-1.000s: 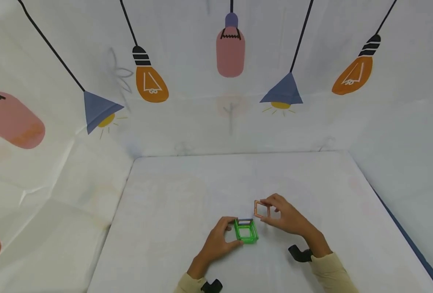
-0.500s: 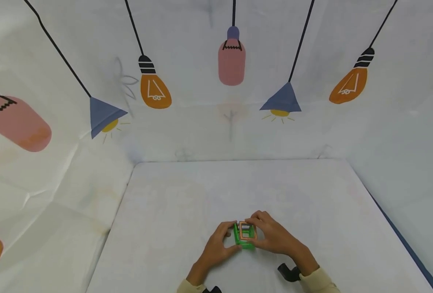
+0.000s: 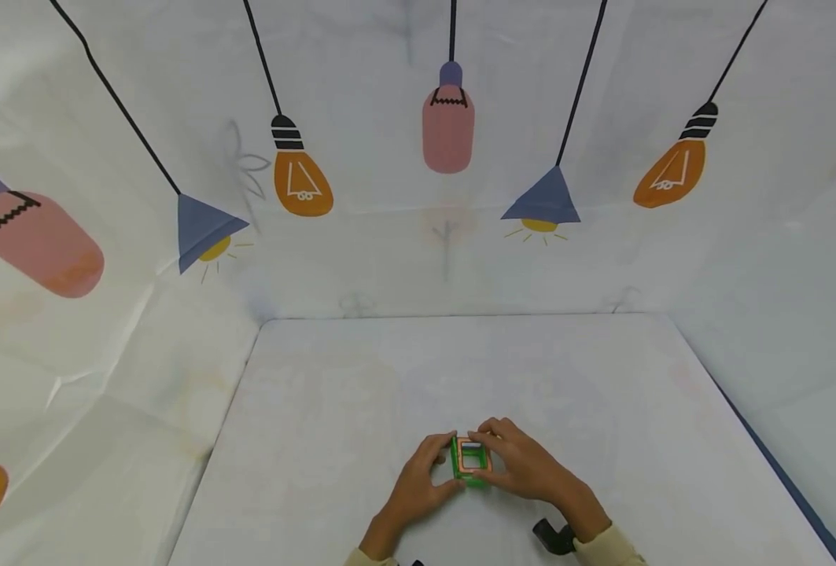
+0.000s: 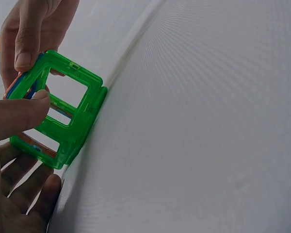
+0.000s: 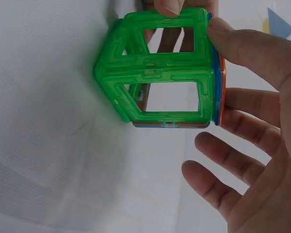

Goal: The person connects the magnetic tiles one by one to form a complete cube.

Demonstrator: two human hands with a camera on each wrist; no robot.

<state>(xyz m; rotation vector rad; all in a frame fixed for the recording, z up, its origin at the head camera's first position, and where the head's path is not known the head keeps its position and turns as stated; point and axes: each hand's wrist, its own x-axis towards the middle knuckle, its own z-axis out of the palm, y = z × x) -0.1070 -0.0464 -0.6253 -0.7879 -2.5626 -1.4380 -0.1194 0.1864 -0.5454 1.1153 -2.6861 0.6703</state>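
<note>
A small cube of green magnetic tiles (image 5: 153, 65) stands on the white table. On its top lies a square orange magnetic tile (image 3: 461, 456), with a blue edge (image 5: 217, 92) showing beneath the orange. My left hand (image 3: 415, 481) grips the cube from the left, its thumb across a green side in the left wrist view. From the right, my right hand (image 3: 527, 465) pinches the orange tile between thumb and fingertips, while its other fingers spread free in the right wrist view. Another orange-brown side (image 5: 170, 124) with a blue bit shows on the cube.
The white tabletop (image 3: 333, 393) spreads around the hands. White sheeting with printed lamps and bulbs (image 3: 304, 185) rises at the back and left. A black wrist strap piece (image 3: 554, 537) shows by the right sleeve.
My right hand has brought the orange tile left and down, from beside the cube onto its top. My left hand has kept its grip on the cube. The head view has tilted slightly upward.
</note>
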